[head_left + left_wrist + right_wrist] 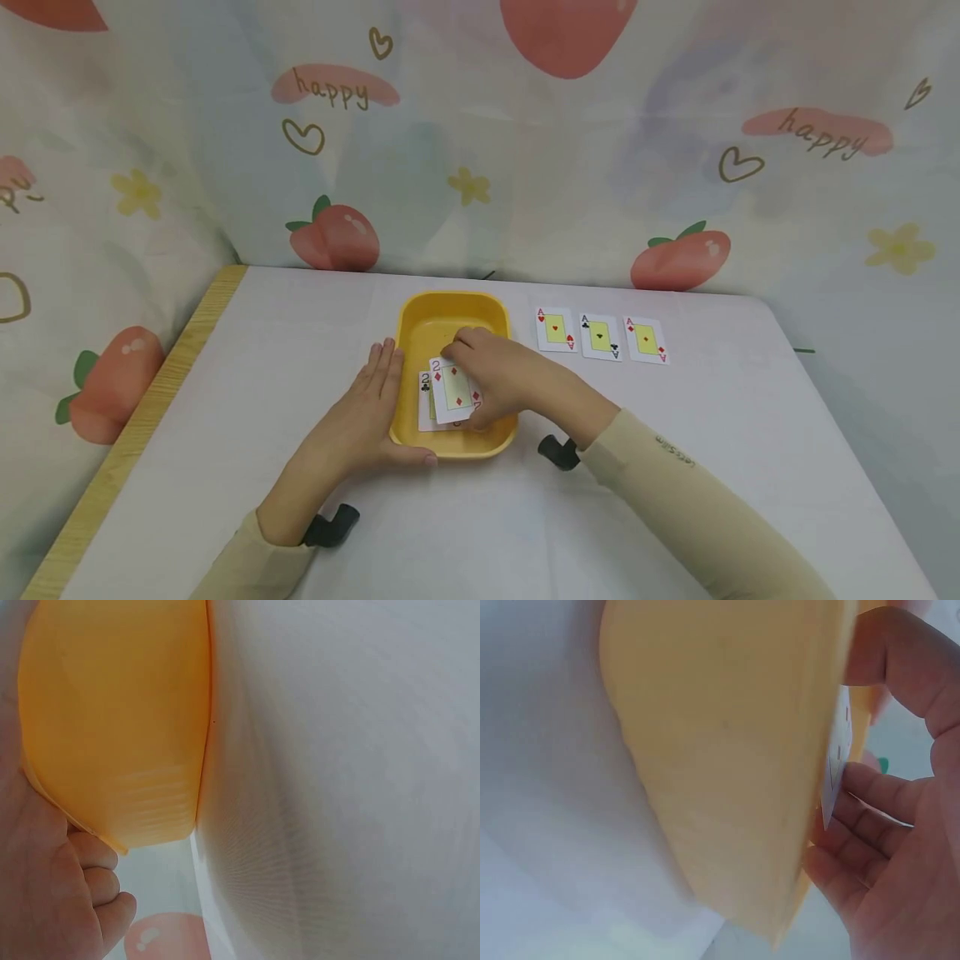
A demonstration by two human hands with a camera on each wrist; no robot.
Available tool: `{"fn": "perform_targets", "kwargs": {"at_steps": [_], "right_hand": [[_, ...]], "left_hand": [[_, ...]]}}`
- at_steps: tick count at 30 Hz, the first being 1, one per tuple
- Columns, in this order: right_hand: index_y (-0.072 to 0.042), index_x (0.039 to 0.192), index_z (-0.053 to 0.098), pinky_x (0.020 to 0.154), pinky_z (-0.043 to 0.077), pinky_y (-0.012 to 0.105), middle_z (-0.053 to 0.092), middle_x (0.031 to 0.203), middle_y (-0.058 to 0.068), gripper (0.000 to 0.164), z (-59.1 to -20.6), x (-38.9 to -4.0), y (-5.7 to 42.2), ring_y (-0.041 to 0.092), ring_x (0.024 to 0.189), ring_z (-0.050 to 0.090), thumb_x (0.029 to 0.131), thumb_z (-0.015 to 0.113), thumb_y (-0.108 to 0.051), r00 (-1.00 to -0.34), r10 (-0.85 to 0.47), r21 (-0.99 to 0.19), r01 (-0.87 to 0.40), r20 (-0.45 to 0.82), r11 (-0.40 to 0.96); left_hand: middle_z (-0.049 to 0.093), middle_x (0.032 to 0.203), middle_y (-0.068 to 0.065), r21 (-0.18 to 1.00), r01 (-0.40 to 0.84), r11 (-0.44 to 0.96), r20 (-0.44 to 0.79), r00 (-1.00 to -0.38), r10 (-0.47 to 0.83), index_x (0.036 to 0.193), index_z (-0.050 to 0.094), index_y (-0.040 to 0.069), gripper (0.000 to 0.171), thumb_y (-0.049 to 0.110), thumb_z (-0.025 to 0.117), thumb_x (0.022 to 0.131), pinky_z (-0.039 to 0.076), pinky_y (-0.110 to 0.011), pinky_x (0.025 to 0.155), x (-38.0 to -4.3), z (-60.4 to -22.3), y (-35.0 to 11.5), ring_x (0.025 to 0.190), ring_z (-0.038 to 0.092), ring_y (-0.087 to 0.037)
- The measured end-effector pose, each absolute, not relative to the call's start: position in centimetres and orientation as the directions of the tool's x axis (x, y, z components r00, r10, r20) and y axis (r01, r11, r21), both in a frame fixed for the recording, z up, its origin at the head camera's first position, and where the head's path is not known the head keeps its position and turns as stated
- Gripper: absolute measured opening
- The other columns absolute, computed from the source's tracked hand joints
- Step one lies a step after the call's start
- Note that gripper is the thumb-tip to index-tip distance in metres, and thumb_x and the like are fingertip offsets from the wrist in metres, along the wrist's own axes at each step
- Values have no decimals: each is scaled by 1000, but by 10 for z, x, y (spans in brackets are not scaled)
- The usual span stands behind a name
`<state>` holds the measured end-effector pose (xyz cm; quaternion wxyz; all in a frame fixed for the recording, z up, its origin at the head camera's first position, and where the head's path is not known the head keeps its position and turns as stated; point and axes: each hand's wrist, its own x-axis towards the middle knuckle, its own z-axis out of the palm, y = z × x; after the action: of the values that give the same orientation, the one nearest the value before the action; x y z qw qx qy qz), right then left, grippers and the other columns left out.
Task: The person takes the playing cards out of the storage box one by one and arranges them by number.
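A yellow plastic tray (491,442) stands on the table, its outer wall filling much of both wrist views. My left hand (360,417) rests along the tray's left side with fingers straight, the thumb lying by its near edge. Over the tray, my right hand (498,371) pinches a two of diamonds playing card (452,396) between thumb and fingers. Beneath that card, a two of clubs (425,408) lies in the tray, partly covered. In the right wrist view, only a narrow part of the held card (838,761) shows past the rim.
Three aces lie face up in a row right of the tray: hearts (555,330), clubs (601,337) and diamonds (646,340). A white cloth (675,442) covers the table, with a wooden edge (142,425) at left. A printed curtain (525,192) hangs behind.
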<state>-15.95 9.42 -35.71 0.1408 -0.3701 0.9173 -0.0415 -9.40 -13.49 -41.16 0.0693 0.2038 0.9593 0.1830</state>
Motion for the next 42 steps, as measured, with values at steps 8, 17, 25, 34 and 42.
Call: {"fn": "perform_targets", "kwargs": {"at_steps": [8, 17, 25, 34, 42], "right_hand": [[-13, 141, 50, 106, 44, 27, 50, 130, -2, 94, -348, -158, 110, 12, 113, 46, 63, 90, -50, -724, -657, -193, -628, -210, 754], [-13, 139, 52, 104, 46, 28, 48, 127, -3, 89, -338, -158, 127, 13, 113, 45, 63, 88, -41, -746, -635, -212, -599, -201, 772], [-14, 141, 50, 107, 46, 34, 47, 135, -1, 90, -336, -154, 142, 15, 117, 45, 63, 87, -39, -784, -587, -212, -550, -201, 808], [-12, 140, 51, 104, 49, 34, 49, 134, 1, 88, -337, -151, 160, 17, 116, 47, 64, 87, -35, -805, -566, -221, -529, -175, 820], [-12, 141, 51, 106, 47, 40, 49, 136, 3, 87, -338, -149, 175, 20, 121, 46, 64, 86, -33, -825, -536, -213, -499, -181, 840]], "left_hand": [[-6, 168, -15, 379, 356, 854, -66, -910, 408, 159, 5, -1, 145, 83, 72, 62, 18, -48, 123, -93, -412, -133, 155, -5, -32], [-4, 168, -16, 380, 349, 856, -67, -913, 402, 159, 4, -1, 146, 83, 72, 61, 17, -49, 123, -93, -410, -132, 155, -5, -32], [-4, 168, -15, 376, 331, 866, -76, -920, 384, 159, 4, 0, 147, 83, 73, 60, 18, -48, 123, -93, -411, -131, 155, -4, -31], [-5, 168, -15, 368, 329, 870, -76, -921, 381, 159, 4, 0, 147, 82, 74, 59, 17, -48, 123, -93, -411, -130, 155, -4, -31], [-4, 168, -15, 368, 327, 870, -73, -923, 378, 159, 4, 0, 147, 81, 74, 59, 17, -48, 123, -93, -411, -130, 155, -4, -31]]}}
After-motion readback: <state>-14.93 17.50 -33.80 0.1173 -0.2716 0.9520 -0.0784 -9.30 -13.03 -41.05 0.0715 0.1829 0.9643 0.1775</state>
